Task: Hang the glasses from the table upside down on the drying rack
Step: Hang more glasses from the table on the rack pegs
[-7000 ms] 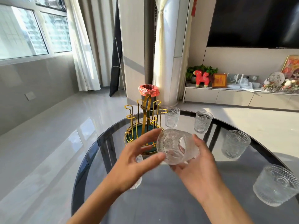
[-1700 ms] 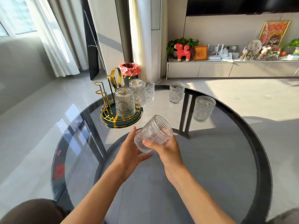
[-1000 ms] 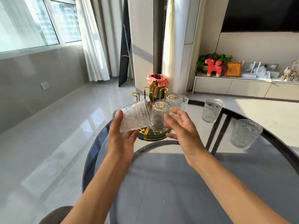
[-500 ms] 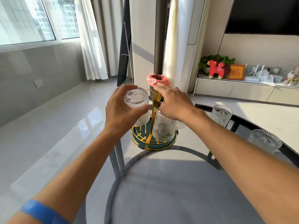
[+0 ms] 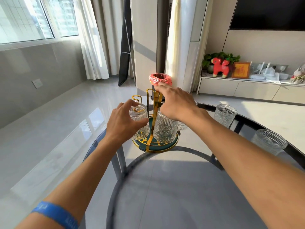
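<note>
A gold wire drying rack [image 5: 153, 98] with a dark green base stands at the far side of the round glass table [image 5: 173, 187]. My left hand [image 5: 123, 123] grips an upside-down ribbed glass [image 5: 138, 113] sitting low over a gold peg on the rack's left side. My right hand [image 5: 177, 103] pinches the top of the rack's central gold handle. A second inverted glass [image 5: 164, 129] hangs on the front of the rack, and a third [image 5: 182, 127] shows partly behind my right wrist. Two upright glasses [image 5: 225, 114] [image 5: 269, 141] stand on the table to the right.
A bin with a red liner [image 5: 160, 79] stands on the floor behind the table. A low white cabinet [image 5: 239, 87] with a red toy and ornaments runs along the right wall. Grey tiled floor lies to the left beyond the table edge.
My left hand has lowered the inverted glass down over the left peg. My right hand stays on the rack's handle. The view has shifted slightly.
</note>
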Tool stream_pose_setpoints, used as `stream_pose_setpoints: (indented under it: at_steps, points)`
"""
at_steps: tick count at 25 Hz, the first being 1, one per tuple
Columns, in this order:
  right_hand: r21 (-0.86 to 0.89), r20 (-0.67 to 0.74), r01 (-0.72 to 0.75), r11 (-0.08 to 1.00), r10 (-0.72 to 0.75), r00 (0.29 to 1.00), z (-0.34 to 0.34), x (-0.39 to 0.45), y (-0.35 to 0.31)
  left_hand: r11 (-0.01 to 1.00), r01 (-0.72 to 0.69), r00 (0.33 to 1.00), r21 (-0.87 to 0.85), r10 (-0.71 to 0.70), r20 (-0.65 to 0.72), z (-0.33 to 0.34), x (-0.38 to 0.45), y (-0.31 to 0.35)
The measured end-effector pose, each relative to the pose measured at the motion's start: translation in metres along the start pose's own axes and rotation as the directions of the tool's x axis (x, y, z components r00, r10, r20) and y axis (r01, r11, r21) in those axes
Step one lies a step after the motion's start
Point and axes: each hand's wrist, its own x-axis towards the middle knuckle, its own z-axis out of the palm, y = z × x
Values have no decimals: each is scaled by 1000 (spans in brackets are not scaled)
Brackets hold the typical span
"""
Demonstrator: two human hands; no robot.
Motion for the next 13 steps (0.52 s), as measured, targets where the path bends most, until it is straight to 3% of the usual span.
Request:
stream_pose_setpoints:
  at_steps: [5, 8, 9, 11, 13]
  points:
    - [113, 92, -22, 993, 11, 996, -4, 1, 1, 994, 16, 999, 108, -21, 42, -3, -5, 9]
    - [237, -69, 7, 972, 10, 998, -16, -24, 1, 948, 25, 989, 316, -70, 132, -12, -8, 21]
    - [275, -150, 32, 961, 10, 989, -15, -42, 5, 938, -8, 993, 347, -34, 116, -14, -13, 25]
    - [349, -252, 36, 936, 57, 966, -5, -90, 24, 945, -150, 983, 292, 173, -57, -12, -32, 35]
    - [434, -269, -68, 898, 202, 942, 11, -145, 54, 912, -376, 896, 163, 403, -185, 1, -63, 55]
